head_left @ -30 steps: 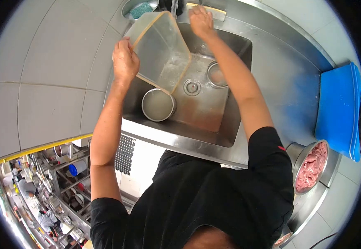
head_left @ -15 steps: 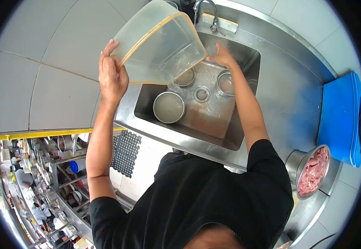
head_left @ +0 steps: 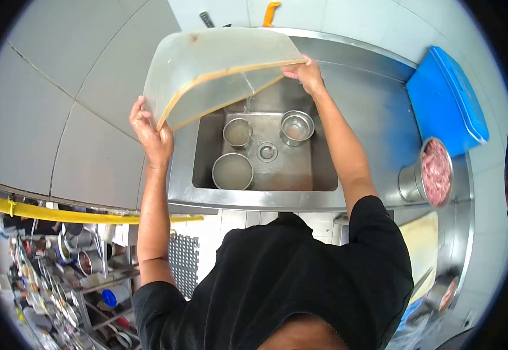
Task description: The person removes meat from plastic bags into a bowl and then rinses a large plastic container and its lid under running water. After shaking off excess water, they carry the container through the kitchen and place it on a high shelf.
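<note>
Overhead, a wet, translucent plastic tub [head_left: 207, 70], likely light, stiff and slippery, hangs tilted above the steel sink [head_left: 181, 175], left hand [head_left: 152, 135] and right hand [head_left: 305, 74] each curling fingers round opposite rim edges.

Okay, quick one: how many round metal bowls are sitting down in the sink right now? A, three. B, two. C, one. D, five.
A: three round metal bowls sit in the sink around the drain: one at the back left, one at the back right, and a larger one at the front left.
</note>
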Available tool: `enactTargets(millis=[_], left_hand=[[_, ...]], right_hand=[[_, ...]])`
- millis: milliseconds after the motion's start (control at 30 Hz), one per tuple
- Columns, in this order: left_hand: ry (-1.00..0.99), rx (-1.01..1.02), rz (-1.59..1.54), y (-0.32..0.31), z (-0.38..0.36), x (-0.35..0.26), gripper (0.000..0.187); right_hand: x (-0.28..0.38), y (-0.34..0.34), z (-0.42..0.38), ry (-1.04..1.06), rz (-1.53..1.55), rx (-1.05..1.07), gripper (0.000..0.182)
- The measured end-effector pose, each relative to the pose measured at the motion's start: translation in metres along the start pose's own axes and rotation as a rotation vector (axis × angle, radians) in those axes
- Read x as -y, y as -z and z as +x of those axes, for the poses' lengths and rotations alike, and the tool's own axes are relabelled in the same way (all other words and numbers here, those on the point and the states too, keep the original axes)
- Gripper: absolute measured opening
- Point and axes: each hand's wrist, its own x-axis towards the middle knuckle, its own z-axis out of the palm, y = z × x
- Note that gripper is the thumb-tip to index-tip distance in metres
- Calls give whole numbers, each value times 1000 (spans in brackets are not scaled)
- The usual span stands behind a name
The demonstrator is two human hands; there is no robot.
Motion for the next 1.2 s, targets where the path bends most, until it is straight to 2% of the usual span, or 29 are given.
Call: enactTargets(millis=[33,67,133,167,233,267,300,367,500,567,633,667,733,767,833,900,967,1067,1133,1200], left_hand=[[139,-31,-41,-2,-3,2,36],[128,-36,-69,-2,-6,4,36],[362,114,101,0,-10,5,55],[352,109,77,-1,-13,10,55],[575,171,-119,-6,-21,25,45],[684,208,-218,-9,-26,32,45],[678,212,-241,-11,-30,33,45],[902,136,-463,-16,-40,33,48],[895,24,-594,-15,-54,12,49],[972,2,-657,-11,-57,1,49],[969,16,-680,-8,-57,-9,50],[965,33,-690,-7,-56,-13,50],[941,34,-729,-7,-59,-27,51],[919,48,-758,-6,-60,-35,51],[871,52,-752,-4,-64,-47,51],[822,68,-740,-5,-65,-57,51],[865,55,-769,-7,-69,-67,51],[914,102,-802,-16,-78,-73,50],[906,115,-830,-19,-83,-80,51],[900,127,-860,-21,-89,-86,51]], right_hand=[[15,1,-10,78,-25,-56,27],[29,1,-20,97,-36,-76,27],[61,-5,-44,303,-153,-174,23],[75,-8,-56,320,-165,-190,23],[99,-11,-78,334,-375,-291,24],[109,-14,-89,346,-390,-308,24],[118,-17,-100,358,-475,-314,27],[130,-15,-120,370,-570,-337,31],[135,-4,-152,569,-503,-169,38],[131,1,-172,658,-438,-91,43],[119,14,-184,464,-476,-103,49],[114,20,-188,474,-483,-98,49],[102,28,-196,7,-358,-142,47],[95,33,-200,14,-361,-136,47],[86,38,-209,-61,-119,-99,53],[82,50,-217,-71,-115,-85,52],[80,62,-223,-94,-110,-75,51],[75,74,-231,-122,-5,-49,48],[75,81,-234,-142,70,-98,36],[70,90,-238,-135,85,-84,34]])
